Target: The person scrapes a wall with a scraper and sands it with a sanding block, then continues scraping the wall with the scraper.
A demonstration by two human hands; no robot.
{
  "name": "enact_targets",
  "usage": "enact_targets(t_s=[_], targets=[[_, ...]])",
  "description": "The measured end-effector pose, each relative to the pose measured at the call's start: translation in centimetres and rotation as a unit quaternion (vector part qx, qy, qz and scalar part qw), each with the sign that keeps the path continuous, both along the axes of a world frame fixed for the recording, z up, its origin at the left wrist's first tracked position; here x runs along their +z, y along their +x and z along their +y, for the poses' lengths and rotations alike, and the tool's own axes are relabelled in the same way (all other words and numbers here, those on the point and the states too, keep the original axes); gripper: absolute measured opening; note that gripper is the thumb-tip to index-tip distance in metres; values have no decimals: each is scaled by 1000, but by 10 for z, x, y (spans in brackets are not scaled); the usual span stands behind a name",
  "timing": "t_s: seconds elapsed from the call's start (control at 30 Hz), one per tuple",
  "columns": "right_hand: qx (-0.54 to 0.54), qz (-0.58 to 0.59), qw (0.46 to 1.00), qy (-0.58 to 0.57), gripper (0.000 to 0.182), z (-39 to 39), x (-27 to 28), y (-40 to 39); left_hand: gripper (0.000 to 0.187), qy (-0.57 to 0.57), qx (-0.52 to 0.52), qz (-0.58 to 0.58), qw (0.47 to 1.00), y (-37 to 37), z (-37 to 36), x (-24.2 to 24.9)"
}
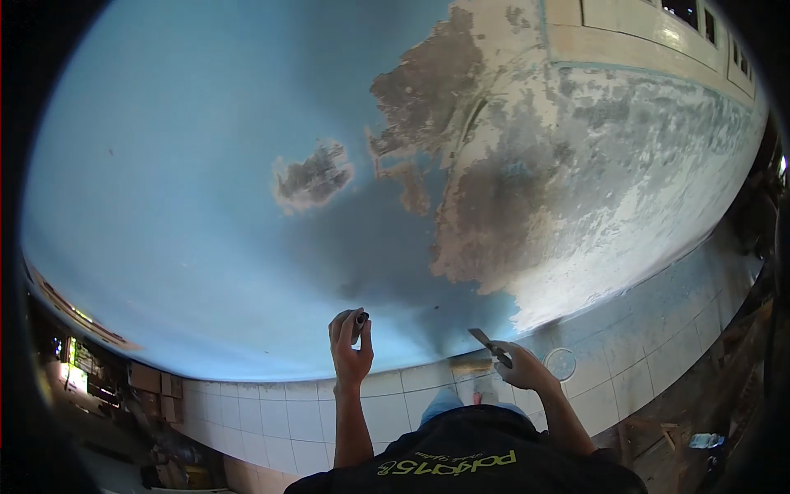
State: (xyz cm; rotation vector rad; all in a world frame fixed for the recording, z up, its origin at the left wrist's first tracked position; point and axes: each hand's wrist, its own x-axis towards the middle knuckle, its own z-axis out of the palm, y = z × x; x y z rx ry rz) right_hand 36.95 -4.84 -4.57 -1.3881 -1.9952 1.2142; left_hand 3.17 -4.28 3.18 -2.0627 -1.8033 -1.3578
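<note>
My left hand [351, 354] is raised in front of the blue wall [206, 206], its fingers closed round a small dark cylinder [361, 319] with a round end facing up. What kind of thing it is, I cannot make out. To the right, my right hand [527, 368] grips a scraper [487, 341] by its handle, the flat blade pointing up and left toward the wall. Whether the blade touches the wall is hard to tell. Above the hands, a grey bare patch [313, 177] breaks the paint, and a larger stripped area [502, 206] spreads to the right.
White floor tiles [296, 412] run along the foot of the wall, with a round white lid or ring [560, 363] on them at right. Window frames [658, 33] are at upper right. Wooden pieces and a clear plastic item [705, 441] lie at lower right. Boxes [156, 383] stand at left.
</note>
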Motion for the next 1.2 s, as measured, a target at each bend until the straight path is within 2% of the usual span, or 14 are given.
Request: enact_targets(t_s=[0.1, 0.17, 0.33, 0.4, 0.43, 0.5, 0.53, 0.63, 0.7, 1.2], targets=[[-9, 40, 999, -21, 57, 4, 61, -23, 21, 14, 0, -3, 1000, -12, -1, 1], [-6, 80, 995, 65, 56, 6, 80, -35, 22, 9, 3, -1, 1000, -22, 0, 1], [-69, 137, 982, 114, 50, 6, 120, -68, 24, -4, 5, -70, 998, -33, 11, 3], [-104, 126, 960, 226, 48, 5, 136, -79, 24, 11, -4, -62, 998, -34, 20, 8], [-106, 119, 961, 224, 48, 8, 138, -84, 24, 28, -12, -45, 999, -34, 25, 11], [-145, 143, 923, 326, 44, 16, 139, -94, 23, 54, -25, -29, 998, -32, 34, 13], [-147, 137, 925, 323, 44, 21, 140, -97, 23, 50, -27, -34, 998, -32, 38, 15], [-177, 94, 871, 450, 43, 37, 143, -105, 21, 54, -33, -20, 998, -35, 44, 18], [-200, 92, 858, 464, 42, 47, 138, -109, 22, 2, -23, -50, 998, -40, 48, 17], [-271, 83, 825, 489, 37, 59, 102, -143, 18, -69, -54, -57, 995, -56, 55, 19]])
